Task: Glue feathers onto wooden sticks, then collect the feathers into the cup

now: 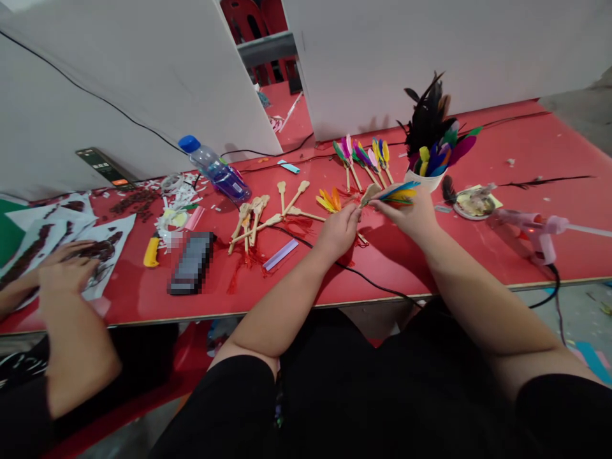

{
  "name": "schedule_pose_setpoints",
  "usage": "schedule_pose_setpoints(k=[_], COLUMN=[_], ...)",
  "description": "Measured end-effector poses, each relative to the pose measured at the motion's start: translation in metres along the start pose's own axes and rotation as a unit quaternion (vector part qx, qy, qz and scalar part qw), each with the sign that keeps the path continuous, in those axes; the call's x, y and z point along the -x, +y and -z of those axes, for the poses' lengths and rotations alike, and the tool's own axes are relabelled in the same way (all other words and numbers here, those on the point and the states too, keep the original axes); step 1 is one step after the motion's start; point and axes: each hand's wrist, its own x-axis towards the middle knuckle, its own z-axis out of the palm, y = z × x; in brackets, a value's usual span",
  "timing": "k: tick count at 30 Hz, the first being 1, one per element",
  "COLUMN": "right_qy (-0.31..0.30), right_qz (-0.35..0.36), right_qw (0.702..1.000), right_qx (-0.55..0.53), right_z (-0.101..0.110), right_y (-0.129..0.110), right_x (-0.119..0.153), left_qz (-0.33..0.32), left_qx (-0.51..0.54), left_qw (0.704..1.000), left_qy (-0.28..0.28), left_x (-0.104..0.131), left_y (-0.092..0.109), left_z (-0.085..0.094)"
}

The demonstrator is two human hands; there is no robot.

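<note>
My left hand (pixel 342 231) is closed on a small wooden stick with a shaped flat head (pixel 370 193), held just above the red table. Opposite it, my right hand (pixel 414 215) pinches blue and yellow feathers (pixel 402 192) with their base end at the wooden head; whether they are fixed to it I cannot tell. Orange and yellow feathers (pixel 329 200) lie beyond my left hand. Bare wooden sticks (pixel 258 213) with red threads are piled to the left. Behind my hands, several finished-looking feathered sticks (pixel 363 159) lie in a row.
A white cup (pixel 429 182) of feathers stands at the back right. A pink glue gun (pixel 538 234) with its cord lies at right. Further left are a bottle (pixel 217 172), a phone (pixel 192 262) and a yellow cutter (pixel 152 252). A co-worker's hands (pixel 67 264) are over patterned sheets.
</note>
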Motion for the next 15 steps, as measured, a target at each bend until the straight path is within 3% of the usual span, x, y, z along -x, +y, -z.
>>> schedule_pose_setpoints(k=[9, 15], right_qy=[0.016, 0.003], right_qz=[-0.018, -0.087], right_qw=[0.999, 0.995], right_qx=[0.03, -0.037], right_z=[-0.009, -0.013], right_y=[-0.006, -0.004], right_x=[0.002, 0.002], left_qz=[-0.008, -0.012], left_qx=[-0.006, -0.021], left_qw=[1.0, 0.999], left_qy=[0.018, 0.026], left_x=[0.001, 0.001], left_y=[-0.004, -0.006], left_z=[-0.003, -0.004])
